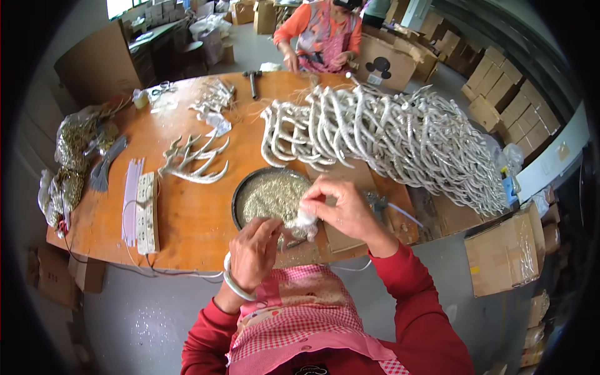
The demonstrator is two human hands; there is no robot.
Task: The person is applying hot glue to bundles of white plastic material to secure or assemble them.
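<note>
glitter coating in progress, by the look of it: right hand (340, 209) pinches a small white piece (305, 219) over the glitter pan (240, 190) at frame centre; left hand (255, 250) curled beside it, grip unclear. turning evenly seems called for next.

So the piece being worked is a small white glittery antler part (305, 219), pale and sparkly, kind of lumpy at the end that shows. It sits right over the near edge of the round dark pan (240, 187), which is full of gold-silver glitter and rests on the orange table. The right hand (344, 206) pinches it from above with curled fingers, the left hand (255, 250) touches it from below. Most of it's hidden by the fingers, so can't tell its full shape.
</note>
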